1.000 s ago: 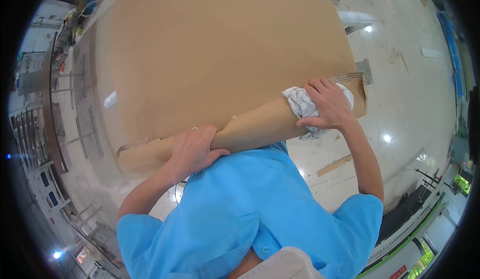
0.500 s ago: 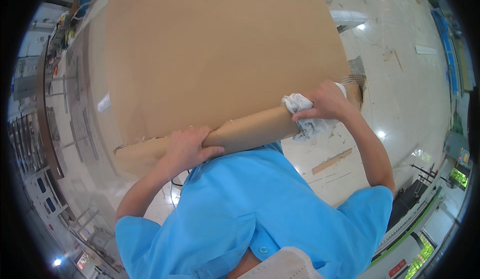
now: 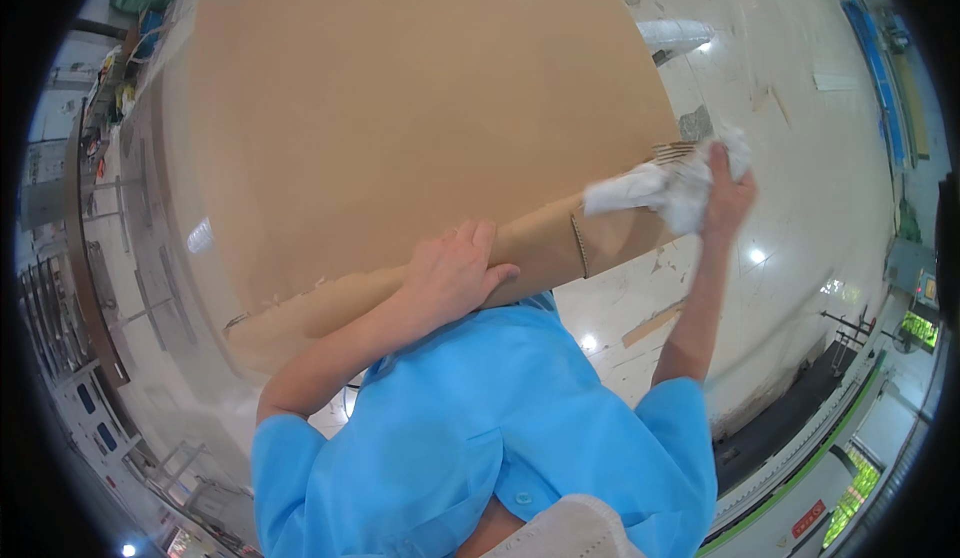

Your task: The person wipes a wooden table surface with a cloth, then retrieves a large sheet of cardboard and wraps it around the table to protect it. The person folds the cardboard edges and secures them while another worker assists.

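Note:
A large brown cardboard sheet (image 3: 430, 98) stretches out in front of me, with its near edge bent down into a rounded fold (image 3: 540, 243) against my waist. My left hand (image 3: 450, 270) is over the middle of that fold, fingers bent across its top and thumb apart on the near side. At the right end, my right hand (image 3: 728, 198) is closed on a crumpled white cloth (image 3: 685, 188). The cloth trails left across the fold and is partly smeared by motion. Torn corrugated layers (image 3: 672, 152) show at the sheet's right corner.
Loose cardboard strips (image 3: 652, 325) lie on the pale tiled floor (image 3: 800, 188). A clear plastic-wrapped roll (image 3: 676, 35) sticks out right of the sheet. Metal frames (image 3: 150, 248) stand at left; a machine with a green stripe (image 3: 800, 468) is at lower right.
My right hand has moved right and outward with the cloth, baring a slit in the fold. My left hand has shifted right along the folded edge.

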A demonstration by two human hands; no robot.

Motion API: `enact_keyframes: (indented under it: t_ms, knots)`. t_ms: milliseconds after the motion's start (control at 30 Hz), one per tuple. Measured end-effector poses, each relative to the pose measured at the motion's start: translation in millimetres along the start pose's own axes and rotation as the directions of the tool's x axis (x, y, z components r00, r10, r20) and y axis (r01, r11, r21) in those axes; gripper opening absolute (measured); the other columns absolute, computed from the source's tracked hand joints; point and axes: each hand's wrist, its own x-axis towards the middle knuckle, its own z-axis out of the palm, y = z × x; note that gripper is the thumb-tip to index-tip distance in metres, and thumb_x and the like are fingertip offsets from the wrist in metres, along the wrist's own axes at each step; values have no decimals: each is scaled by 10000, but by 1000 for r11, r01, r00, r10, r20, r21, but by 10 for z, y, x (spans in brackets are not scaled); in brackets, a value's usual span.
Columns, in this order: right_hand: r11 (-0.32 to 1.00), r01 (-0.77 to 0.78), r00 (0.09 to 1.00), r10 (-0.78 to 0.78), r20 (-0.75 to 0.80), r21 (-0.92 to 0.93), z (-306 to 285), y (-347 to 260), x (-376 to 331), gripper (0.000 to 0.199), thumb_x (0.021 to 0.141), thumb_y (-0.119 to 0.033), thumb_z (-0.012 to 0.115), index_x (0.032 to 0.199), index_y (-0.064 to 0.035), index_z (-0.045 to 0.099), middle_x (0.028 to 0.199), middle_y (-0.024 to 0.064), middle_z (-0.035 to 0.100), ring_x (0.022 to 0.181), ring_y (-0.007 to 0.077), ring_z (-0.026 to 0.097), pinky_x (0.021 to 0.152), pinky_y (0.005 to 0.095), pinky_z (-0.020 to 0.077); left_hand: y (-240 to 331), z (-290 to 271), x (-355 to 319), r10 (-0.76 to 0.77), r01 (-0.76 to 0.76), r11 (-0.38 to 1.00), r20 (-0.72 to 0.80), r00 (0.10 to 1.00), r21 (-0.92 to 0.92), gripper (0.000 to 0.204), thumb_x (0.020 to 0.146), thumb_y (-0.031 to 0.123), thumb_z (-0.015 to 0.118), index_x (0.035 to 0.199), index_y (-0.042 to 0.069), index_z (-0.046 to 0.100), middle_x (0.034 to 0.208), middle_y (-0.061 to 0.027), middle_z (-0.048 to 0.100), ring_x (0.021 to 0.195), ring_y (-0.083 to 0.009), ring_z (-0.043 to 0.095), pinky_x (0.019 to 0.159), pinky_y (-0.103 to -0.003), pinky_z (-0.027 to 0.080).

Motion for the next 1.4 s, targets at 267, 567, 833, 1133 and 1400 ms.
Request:
enact_keyframes:
  t_ms: [267,567,833,1133,1400]
  knots:
    - [929,250,816,-51,576,-273,-838,232,582,240,976,-157,601,1135,17,649,1012,29,683,936,112,603,815,310,488,105,-35,-61,83,-82,996,-55,995,19,499,924,440,638,1132,-6,559,950,-167,648,818,-335,671,652,-439,535]
    - [936,-274,723,353,594,-223,-557,415,888,235,934,-178,652,1097,-9,660,941,11,670,853,119,612,763,305,481,135,-27,-90,83,-79,996,-107,991,38,444,927,435,640,1057,16,572,881,-158,667,735,-342,678,601,-432,537]
    - [773,459,778,-114,617,-437,-298,300,618,261,925,-276,655,1010,-31,688,1013,46,682,878,219,631,773,363,501,43,-117,85,-28,41,995,142,990,-94,459,950,477,584,965,18,582,794,-205,679,752,-386,665,685,-491,508]
    - [226,899,438,-453,776,-376,-305,218,318,303,885,-386,666,836,-89,695,877,52,676,778,276,601,679,387,472,1,-104,82,-43,79,973,165,985,-216,422,927,444,611,898,25,645,828,-186,685,791,-374,653,712,-479,485]
    - [373,718,687,-246,684,-587,121,608,501,430,905,-422,643,653,-79,708,654,131,652,602,330,618,568,447,464,-263,25,416,-123,175,948,202,972,-266,463,941,514,548,993,92,731,951,-169,716,925,-355,668,799,-462,504]
